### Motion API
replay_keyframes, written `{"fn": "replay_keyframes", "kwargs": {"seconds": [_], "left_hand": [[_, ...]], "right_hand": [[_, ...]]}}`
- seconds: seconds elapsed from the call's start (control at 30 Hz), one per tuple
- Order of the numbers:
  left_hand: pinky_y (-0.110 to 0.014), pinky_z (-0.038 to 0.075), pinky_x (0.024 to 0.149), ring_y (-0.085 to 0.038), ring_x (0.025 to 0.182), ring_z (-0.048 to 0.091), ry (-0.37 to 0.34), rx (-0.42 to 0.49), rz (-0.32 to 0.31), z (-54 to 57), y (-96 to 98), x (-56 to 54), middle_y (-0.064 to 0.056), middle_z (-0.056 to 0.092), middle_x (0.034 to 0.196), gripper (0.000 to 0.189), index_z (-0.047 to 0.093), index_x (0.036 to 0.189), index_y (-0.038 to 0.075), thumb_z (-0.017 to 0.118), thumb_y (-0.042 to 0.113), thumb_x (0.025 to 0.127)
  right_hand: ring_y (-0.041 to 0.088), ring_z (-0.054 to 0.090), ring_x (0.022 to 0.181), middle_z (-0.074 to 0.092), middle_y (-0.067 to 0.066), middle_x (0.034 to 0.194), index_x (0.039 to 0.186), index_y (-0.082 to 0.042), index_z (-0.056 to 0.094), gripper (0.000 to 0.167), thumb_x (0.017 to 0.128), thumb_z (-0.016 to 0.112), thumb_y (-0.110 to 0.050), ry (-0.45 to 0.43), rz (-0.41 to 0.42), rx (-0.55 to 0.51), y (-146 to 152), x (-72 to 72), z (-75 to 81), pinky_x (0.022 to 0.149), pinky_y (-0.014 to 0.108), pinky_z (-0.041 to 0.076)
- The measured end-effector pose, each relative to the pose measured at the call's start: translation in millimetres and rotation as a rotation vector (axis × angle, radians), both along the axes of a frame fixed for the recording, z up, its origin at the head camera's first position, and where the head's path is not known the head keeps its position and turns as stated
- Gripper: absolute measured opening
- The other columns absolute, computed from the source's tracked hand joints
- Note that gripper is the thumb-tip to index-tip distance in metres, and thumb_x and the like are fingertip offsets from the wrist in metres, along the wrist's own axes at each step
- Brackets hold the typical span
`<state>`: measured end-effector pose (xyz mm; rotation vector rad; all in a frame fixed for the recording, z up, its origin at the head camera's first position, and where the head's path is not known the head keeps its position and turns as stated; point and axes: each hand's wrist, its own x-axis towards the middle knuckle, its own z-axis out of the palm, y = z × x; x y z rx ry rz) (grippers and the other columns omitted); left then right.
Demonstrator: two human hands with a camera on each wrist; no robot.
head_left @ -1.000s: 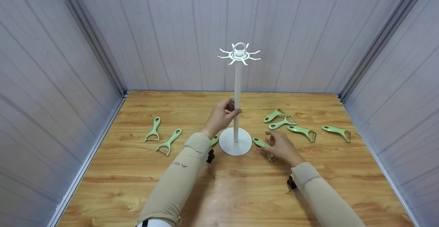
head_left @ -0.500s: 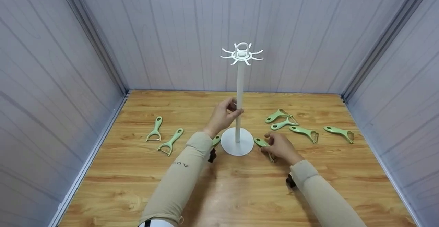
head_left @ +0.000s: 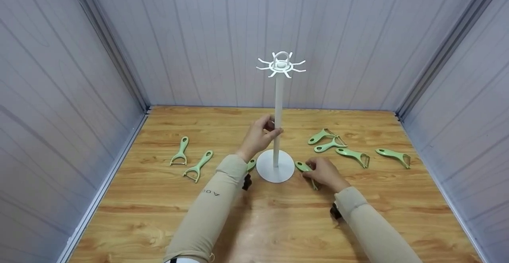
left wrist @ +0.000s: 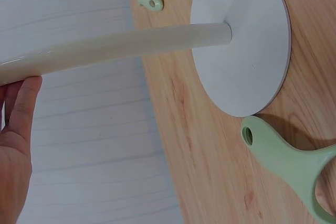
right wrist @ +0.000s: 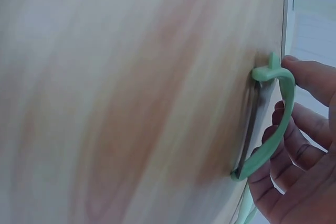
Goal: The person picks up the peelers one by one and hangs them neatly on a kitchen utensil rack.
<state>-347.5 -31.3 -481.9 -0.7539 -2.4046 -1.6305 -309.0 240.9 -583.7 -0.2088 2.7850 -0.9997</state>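
A white stand (head_left: pixel 279 104) rises from a round base, topped by a ring of hooks and a loop. My left hand (head_left: pixel 256 139) pinches its pole below the middle; in the left wrist view only some fingers (left wrist: pixel 23 106) show against the pole. To the right of the base, my right hand (head_left: pixel 326 173) grips a green peeler (head_left: pixel 302 167) that lies at the table. The right wrist view has this peeler's blade head (right wrist: pixel 277 140) between thumb and fingers. Another green peeler (head_left: pixel 251 165) sits left of the base, partly hidden by my left arm.
Two green peelers (head_left: pixel 182 151) (head_left: pixel 202 161) lie at the left of the wooden table (head_left: pixel 270 223). Several more lie at the right, including two close together (head_left: pixel 318 136) and one farthest right (head_left: pixel 389 152). Pale panels (head_left: pixel 206 36) wall in the back and sides.
My right fingers have lowered slightly and closed in on the peeler beside the base. My left hand stays on the pole. The view has shifted a little.
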Motion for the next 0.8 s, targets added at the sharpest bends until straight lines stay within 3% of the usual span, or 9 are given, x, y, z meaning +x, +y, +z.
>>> {"fn": "replay_keyframes", "kwargs": {"seconds": [0.2, 0.43, 0.8], "left_hand": [[-0.031, 0.060, 0.083, -0.022, 0.092, 0.072, -0.016, -0.002, -0.004, -0.2, 0.3, 0.9, -0.016, 0.075, 0.098, 0.019, 0.068, 0.116, 0.000, 0.075, 0.011, 0.103], [-0.030, 0.059, 0.083, -0.024, 0.092, 0.072, -0.021, 0.002, -0.001, 1.6, -0.3, 0.6, -0.017, 0.075, 0.098, 0.020, 0.068, 0.118, -0.002, 0.075, 0.010, 0.103], [-0.034, 0.061, 0.085, -0.021, 0.091, 0.072, -0.002, -0.008, -0.010, 0.1, 0.1, -1.1, -0.017, 0.076, 0.099, 0.021, 0.067, 0.119, -0.001, 0.075, 0.010, 0.103]], "right_hand": [[0.020, 0.063, 0.087, 0.072, 0.010, 0.100, 0.126, 0.001, 0.076, 0.036, 0.097, 0.083, -0.020, 0.004, 0.008, 0.029, 0.0, 0.0, 3.0, 0.081, 0.041, 0.056], [0.019, 0.058, 0.080, 0.070, 0.009, 0.098, 0.128, -0.002, 0.076, 0.033, 0.100, 0.080, -0.018, 0.047, 0.013, 0.027, 2.1, -1.0, 18.6, 0.070, 0.035, 0.048], [0.022, 0.059, 0.087, 0.069, 0.012, 0.108, 0.139, 0.001, 0.069, 0.041, 0.103, 0.076, -0.017, 0.113, 0.006, 0.004, 3.2, 3.9, 44.6, 0.078, 0.043, 0.052]]}}
